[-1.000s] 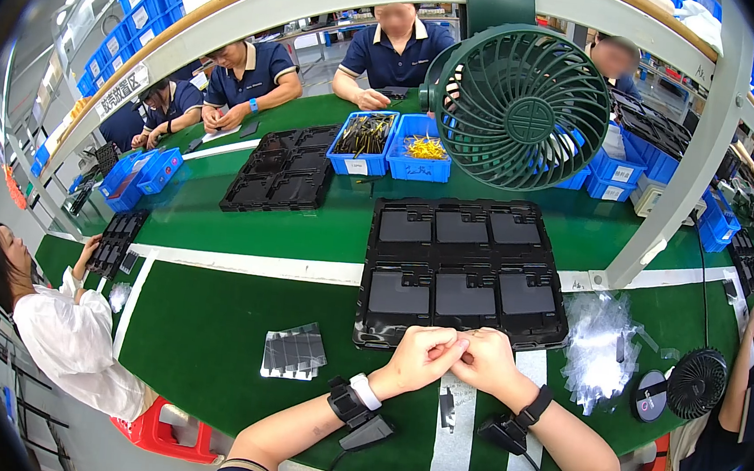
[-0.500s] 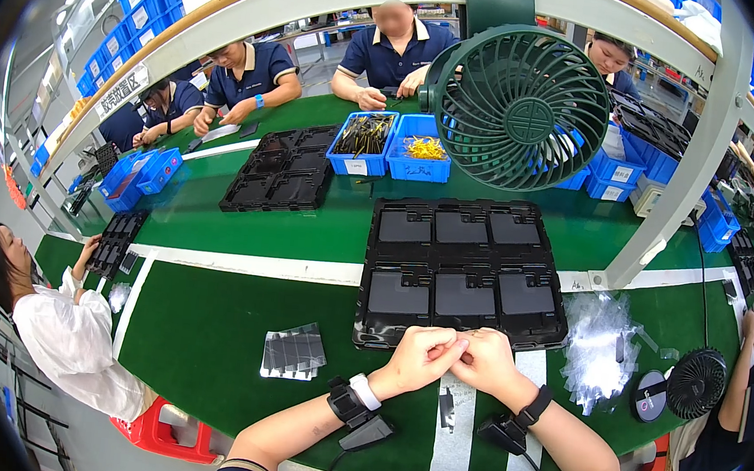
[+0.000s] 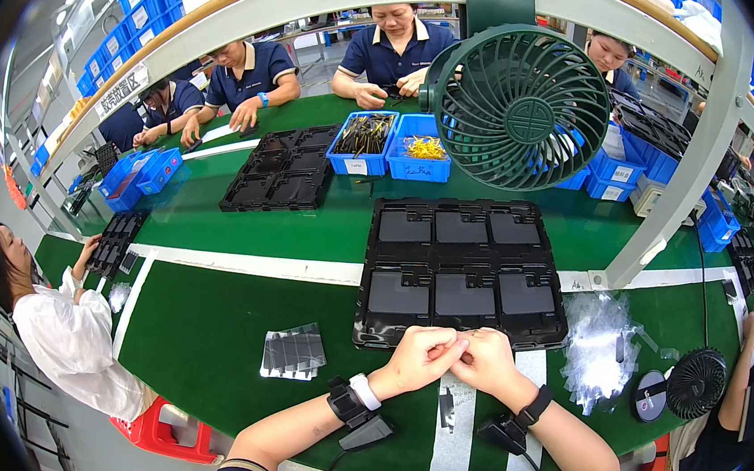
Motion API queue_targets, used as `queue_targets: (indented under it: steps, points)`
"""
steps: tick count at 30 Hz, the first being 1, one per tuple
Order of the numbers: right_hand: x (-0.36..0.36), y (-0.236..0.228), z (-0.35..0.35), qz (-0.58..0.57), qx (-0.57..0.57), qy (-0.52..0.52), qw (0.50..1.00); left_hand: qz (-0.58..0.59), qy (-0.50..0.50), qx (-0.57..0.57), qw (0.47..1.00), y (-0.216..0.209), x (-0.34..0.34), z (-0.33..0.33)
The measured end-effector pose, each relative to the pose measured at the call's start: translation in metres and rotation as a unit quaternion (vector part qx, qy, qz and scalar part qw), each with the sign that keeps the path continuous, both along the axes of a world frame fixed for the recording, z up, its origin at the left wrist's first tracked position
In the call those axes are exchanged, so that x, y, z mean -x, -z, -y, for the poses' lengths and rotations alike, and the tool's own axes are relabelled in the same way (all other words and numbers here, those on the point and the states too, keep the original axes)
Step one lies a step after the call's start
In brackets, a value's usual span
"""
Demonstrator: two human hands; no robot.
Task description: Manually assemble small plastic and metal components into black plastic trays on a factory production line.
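My left hand (image 3: 421, 358) and my right hand (image 3: 489, 363) meet at the near edge of a black plastic tray (image 3: 403, 267). Both have curled fingers, thumbs and fingertips pressed together. Anything pinched between them is hidden. Dark flat rectangular pieces (image 3: 465, 294) lie in the tray's compartments. To the left of my hands is a small fanned stack of clear film strips (image 3: 293, 352). A loose pile of clear film pieces (image 3: 598, 352) lies to their right. Below my hands, a small dark strip (image 3: 446, 409) rests on white tape (image 3: 452, 448) along the green tabletop.
A large green fan (image 3: 524, 109) hangs beyond the tray, beside a slanting white post (image 3: 677, 163). Blue bins (image 3: 419, 168) hold small dark and yellow parts. Another black tray (image 3: 281, 169) sits at far left. A small black fan (image 3: 697, 383) stands at right. Co-workers sit around the table.
My hands and the tray look unmoved. Across the table, a co-worker at far left has shifted their hands, and the one in the middle has moved their head slightly.
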State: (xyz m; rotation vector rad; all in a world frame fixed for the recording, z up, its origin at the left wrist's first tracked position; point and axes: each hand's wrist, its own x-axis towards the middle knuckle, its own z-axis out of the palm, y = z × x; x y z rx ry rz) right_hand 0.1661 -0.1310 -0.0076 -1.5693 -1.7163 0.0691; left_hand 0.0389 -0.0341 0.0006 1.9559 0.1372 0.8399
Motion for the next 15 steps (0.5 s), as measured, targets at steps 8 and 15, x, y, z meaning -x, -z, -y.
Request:
queue_targets:
  steps: [8,15]
  points:
    - [0.0004,0.0004,-0.0001,0.003,-0.002,0.001,1.0,0.001,0.0,0.002,1.0,0.0034,-0.0004,-0.0009]
    - [0.0001,-0.0017,0.0001,0.003,0.005,0.001,1.0,0.004,0.0,0.002,1.0,0.0021,-0.0006,-0.0009]
